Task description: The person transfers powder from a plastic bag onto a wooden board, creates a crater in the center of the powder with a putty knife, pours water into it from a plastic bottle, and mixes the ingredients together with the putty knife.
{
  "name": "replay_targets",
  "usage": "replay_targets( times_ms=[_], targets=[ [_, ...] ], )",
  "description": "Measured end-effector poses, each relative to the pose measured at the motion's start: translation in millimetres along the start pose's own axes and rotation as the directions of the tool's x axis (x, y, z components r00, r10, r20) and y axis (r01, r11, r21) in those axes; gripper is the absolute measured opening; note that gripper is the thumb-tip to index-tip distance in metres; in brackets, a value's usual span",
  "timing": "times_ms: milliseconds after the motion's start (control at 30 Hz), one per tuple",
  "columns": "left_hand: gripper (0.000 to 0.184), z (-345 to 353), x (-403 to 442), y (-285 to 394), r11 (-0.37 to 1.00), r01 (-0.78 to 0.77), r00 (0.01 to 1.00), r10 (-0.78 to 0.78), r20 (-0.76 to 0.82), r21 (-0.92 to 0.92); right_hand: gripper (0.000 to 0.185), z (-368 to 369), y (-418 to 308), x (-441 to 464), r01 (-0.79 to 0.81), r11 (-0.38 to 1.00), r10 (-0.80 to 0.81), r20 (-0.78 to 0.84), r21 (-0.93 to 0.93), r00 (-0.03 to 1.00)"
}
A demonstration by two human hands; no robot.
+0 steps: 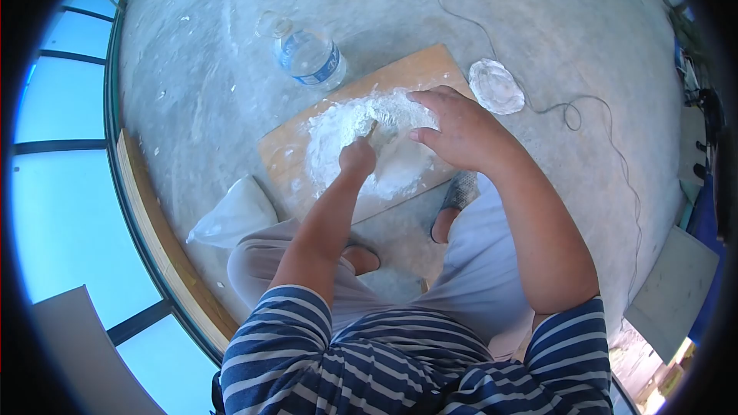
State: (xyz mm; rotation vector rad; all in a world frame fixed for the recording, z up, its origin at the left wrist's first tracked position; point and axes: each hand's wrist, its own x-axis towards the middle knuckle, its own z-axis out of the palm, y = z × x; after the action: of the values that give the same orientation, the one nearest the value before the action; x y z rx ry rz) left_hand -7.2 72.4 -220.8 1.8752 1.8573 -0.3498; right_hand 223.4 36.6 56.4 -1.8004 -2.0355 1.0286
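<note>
A heap of white powder is spread over a wooden board on the floor in front of me. My left hand is closed around a short, thin brownish stick, whose tip reaches into the powder. What kind of tool it is, I cannot make out. At the right side of the heap, my right hand is curved with thumb and fingers apart. Its fingertips touch or hover just over the powder's edge; nothing shows between them.
Beyond the board stands a clear plastic bottle with a blue label. A white plastic bag lies left of it. To the right is a round whitish dish-like item near a thin cable. Glass panels line the left side.
</note>
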Motion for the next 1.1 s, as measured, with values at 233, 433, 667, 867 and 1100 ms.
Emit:
replay_targets(
  times_ms=[233,433,667,867,1100],
  targets=[
    [0.031,12,-17,36,0.987,0.026,1.000,-0.024,0.011,-0.156,0.055,3,1,-1,0.000,1.000,0.000,-0.021,0.008,1.000],
    [0.024,-16,13,30,0.990,-0.140,0.971,0.142,-0.193,0.027,0.055,1,6,-1,0.011,1.000,-0.011,-0.019,-0.001,1.000],
    [0.024,-8,29,32,0.880,-0.365,0.909,0.408,-0.091,0.304,0.054,1,3,2,-0.042,0.999,0.042,-0.004,0.033,0.999],
    [0.020,-11,25,-9,0.641,-0.613,0.752,0.653,0.092,0.461,0.054,3,5,4,-0.014,1.000,0.014,-0.003,0.011,1.000],
    [0.017,-40,27,-21,0.689,-0.543,0.792,0.611,0.018,0.479,0.055,5,3,3,0.002,1.000,-0.002,0.003,0.014,1.000]
  ],
)
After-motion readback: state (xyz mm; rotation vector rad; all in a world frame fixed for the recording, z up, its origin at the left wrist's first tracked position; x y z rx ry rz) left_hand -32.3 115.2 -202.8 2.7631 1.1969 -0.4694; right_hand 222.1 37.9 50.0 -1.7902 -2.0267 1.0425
